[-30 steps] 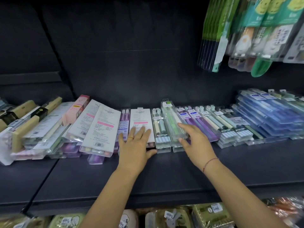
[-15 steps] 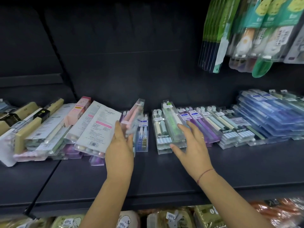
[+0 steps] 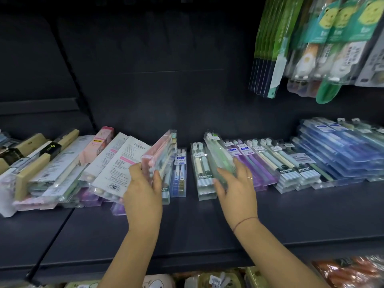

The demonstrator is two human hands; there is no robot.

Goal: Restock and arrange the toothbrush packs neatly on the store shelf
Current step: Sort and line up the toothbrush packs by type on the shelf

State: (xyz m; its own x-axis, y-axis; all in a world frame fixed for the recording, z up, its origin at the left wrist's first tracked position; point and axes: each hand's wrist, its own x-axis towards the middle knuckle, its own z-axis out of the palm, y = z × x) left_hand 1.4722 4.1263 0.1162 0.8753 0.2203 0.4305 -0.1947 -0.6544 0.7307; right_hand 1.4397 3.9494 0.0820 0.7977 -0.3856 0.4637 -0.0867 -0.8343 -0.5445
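Dark shelf [image 3: 207, 225] was seen lined with toothbrush packs. Blue pack stack [image 3: 342, 150] was laid at far right, white-backed pile [image 3: 116, 163] leaned at left. Pink pack [image 3: 160, 154] was held tilted on edge above the row, lower end clamped by left hand [image 3: 143, 194]. Green pack [image 3: 220, 156] was raised over cream packs, lower end gripped by right hand [image 3: 236, 188], fingers curled.

Figure: backdrop and neighbouring stock around the display.
Dark back panel [image 3: 166, 69]; green carded packs [image 3: 268, 48] hang at upper right; wrapped goods [image 3: 345, 271], possibly snacks, lie blurred on the tier below.
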